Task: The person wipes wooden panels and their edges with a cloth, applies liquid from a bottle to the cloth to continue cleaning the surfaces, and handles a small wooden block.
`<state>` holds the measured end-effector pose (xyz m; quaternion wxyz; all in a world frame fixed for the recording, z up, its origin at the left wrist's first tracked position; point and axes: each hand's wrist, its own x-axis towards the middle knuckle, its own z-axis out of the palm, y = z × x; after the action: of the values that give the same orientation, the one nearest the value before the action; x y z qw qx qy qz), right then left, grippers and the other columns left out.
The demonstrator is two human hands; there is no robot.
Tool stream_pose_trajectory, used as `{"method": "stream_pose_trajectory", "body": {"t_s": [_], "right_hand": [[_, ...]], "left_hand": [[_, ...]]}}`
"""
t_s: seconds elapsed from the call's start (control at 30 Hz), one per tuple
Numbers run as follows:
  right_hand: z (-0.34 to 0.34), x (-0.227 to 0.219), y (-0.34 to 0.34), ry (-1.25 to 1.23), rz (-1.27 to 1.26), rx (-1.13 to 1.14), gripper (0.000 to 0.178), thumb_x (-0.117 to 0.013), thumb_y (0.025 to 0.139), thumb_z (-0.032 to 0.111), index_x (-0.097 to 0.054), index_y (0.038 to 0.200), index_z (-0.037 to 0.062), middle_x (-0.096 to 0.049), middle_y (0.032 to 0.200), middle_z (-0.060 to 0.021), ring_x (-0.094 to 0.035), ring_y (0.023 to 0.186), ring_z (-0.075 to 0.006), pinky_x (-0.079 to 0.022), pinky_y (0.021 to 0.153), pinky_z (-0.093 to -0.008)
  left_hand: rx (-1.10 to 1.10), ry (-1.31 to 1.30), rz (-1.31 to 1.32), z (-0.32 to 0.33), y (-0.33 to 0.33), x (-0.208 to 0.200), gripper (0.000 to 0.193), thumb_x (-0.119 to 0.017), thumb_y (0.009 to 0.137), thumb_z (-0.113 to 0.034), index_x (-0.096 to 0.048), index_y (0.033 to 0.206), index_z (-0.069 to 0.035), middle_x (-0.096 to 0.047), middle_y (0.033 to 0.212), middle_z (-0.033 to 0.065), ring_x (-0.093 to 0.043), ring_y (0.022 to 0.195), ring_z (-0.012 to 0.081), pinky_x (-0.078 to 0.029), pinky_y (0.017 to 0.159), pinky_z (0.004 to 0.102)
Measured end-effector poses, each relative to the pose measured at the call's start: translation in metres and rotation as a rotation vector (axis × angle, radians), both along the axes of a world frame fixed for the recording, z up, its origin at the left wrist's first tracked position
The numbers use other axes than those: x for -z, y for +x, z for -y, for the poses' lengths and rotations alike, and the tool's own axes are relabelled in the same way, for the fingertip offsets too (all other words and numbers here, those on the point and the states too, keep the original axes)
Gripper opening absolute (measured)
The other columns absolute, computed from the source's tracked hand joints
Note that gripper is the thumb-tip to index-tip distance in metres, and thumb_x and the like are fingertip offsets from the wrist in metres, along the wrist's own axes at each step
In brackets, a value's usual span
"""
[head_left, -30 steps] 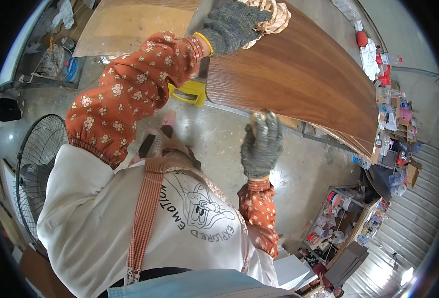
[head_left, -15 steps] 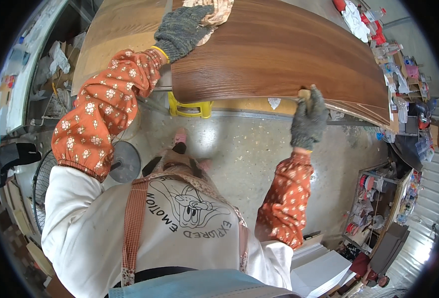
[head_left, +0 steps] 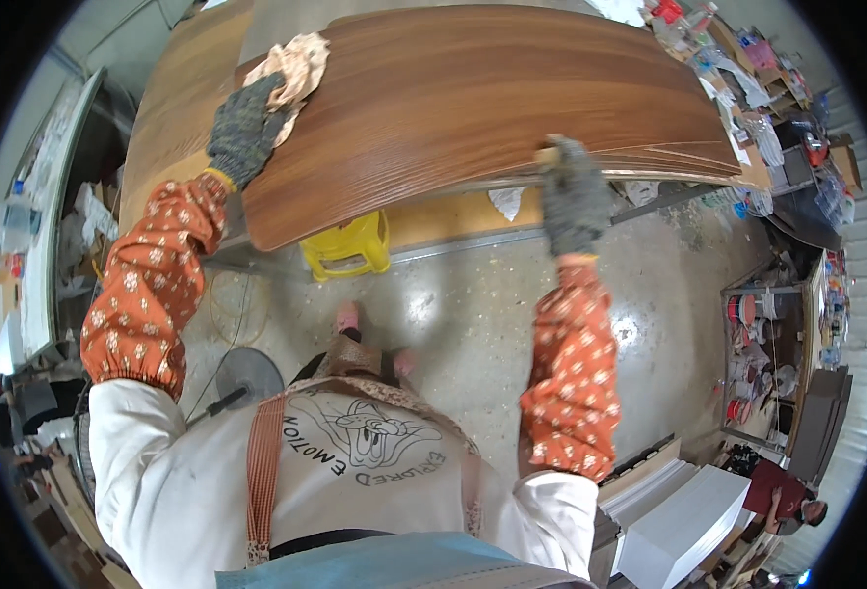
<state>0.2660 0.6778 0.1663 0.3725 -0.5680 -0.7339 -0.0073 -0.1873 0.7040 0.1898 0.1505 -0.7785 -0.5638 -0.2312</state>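
Crumpled peach cloth (head_left: 301, 69) on brown wood-grain panel (head_left: 453, 108)
My left hand (head_left: 245, 130) clutched it at left; by the near edge, my right hand (head_left: 576, 196) blurred, its hold I couldn't tell.

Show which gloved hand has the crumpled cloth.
The left gloved hand has the crumpled cloth, at the left end of the wood-grain panel; the right gloved hand is by its near edge, apart from the cloth.

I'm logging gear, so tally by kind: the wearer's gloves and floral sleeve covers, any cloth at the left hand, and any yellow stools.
Gray gloves: 2
Floral sleeve covers: 2
Crumpled cloth: 1
Yellow stool: 1
Total: 6
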Motion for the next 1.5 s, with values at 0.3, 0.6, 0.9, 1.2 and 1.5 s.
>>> {"method": "stream_pose_trajectory", "body": {"t_s": [0.3,0.6,0.9,1.2,1.5], "right_hand": [[0.046,-0.017,-0.062,0.139,0.252,-0.235,0.032,-0.054,0.080,0.014,-0.059,0.111,0.0128,-0.059,0.104,-0.0089,-0.055,0.105,-0.0290,-0.046,0.084,-0.0398],[-0.037,-0.023,0.119,0.078,0.055,0.037,0.023,-0.060,0.087,0.016,-0.062,0.109,0.0107,-0.065,0.105,-0.0074,-0.063,0.096,-0.0264,-0.050,0.084,-0.0331],[-0.087,0.004,0.258,-0.260,-0.899,-0.188,0.045,-0.060,0.088,0.018,-0.050,0.130,0.0040,-0.061,0.111,-0.0126,-0.059,0.100,-0.0203,-0.052,0.081,-0.0347],[-0.132,-0.046,0.288,-0.138,-0.630,0.115,0.038,-0.063,0.087,0.015,-0.052,0.117,-0.0052,-0.062,0.099,-0.0144,-0.059,0.088,-0.0260,-0.049,0.081,-0.0320],[-0.249,-0.060,0.334,-0.292,-0.408,0.054,0.043,-0.054,0.091,0.026,-0.050,0.121,-0.0038,-0.059,0.111,-0.0173,-0.054,0.099,-0.0303,-0.043,0.089,-0.0364]], "left_hand": [[-0.036,-0.056,0.004,0.005,0.013,-0.008,0.043,-0.058,0.086,-0.022,-0.051,0.127,-0.011,-0.056,0.121,0.0158,-0.051,0.109,0.0358,-0.039,0.094,0.0447],[-0.016,-0.063,0.021,-0.007,0.012,-0.001,0.043,-0.062,0.085,-0.015,-0.051,0.126,-0.008,-0.057,0.121,0.0163,-0.053,0.108,0.0354,-0.041,0.093,0.0418],[-0.241,-0.017,0.063,0.012,0.037,-0.002,0.036,-0.061,0.086,-0.023,-0.055,0.116,-0.004,-0.062,0.110,0.0141,-0.059,0.100,0.0312,-0.046,0.086,0.0378],[0.028,0.099,-0.056,-0.039,0.291,-0.002,0.054,-0.066,0.071,-0.034,-0.053,0.119,-0.012,-0.059,0.112,0.0107,-0.061,0.091,0.0300,-0.049,0.076,0.0442],[-0.188,0.047,0.031,-0.019,0.310,0.022,0.048,-0.060,0.084,-0.035,-0.052,0.127,-0.018,-0.050,0.129,0.0096,-0.049,0.117,0.0323,-0.039,0.098,0.0479]]}}
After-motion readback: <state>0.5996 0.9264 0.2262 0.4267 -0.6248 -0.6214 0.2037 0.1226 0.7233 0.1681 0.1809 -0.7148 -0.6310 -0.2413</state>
